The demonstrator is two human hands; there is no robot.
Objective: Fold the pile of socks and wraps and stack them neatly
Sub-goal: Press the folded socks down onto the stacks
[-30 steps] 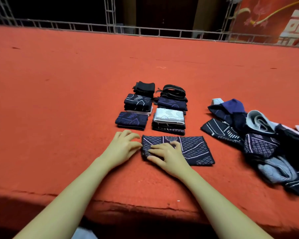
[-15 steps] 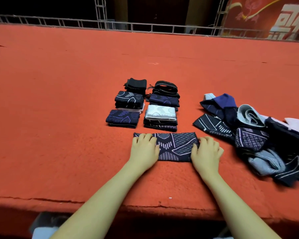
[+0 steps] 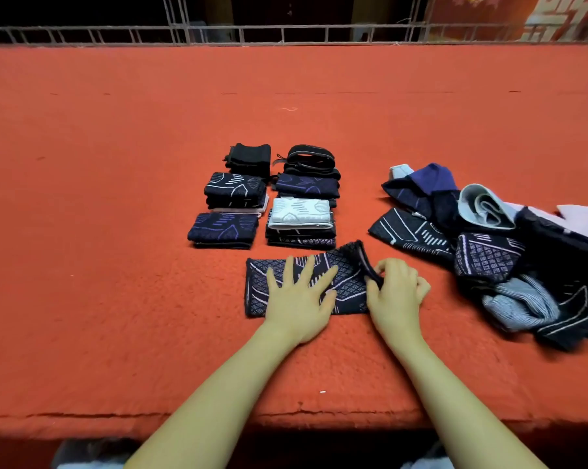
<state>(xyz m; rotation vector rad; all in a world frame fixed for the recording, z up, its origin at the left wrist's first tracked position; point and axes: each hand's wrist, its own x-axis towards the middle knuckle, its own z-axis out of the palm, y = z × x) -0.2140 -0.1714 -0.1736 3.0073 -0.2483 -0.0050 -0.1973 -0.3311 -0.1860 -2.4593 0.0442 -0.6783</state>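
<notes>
1. Both hands are on the wrap [image 3: 306, 286] at the near edge of the red carpet [image 3: 116, 299]: the left hand [image 3: 299, 299] lies flat with fingers spread, pressing its middle, while the right hand [image 3: 396, 292] pinches the right end between thumb and curled fingers, that end lifted off the surface.
2. To fold well, I would keep the left palm as an anchor near the intended crease and carry the pinched end straight over to the left edge, matching corners before pressing flat; a skewed pull would likely leave uneven edges.
3. Dark navy knit with pale diamond and line patterning, the wrap looks soft and limp, so it should crease easily but may slip.
4. Just beyond it stand the folded stacks [image 3: 269, 201] in two columns, mostly dark with one white piece on top.
5. Well to the right lies the unfolded pile [image 3: 506, 258], so plenty seems left.
</notes>
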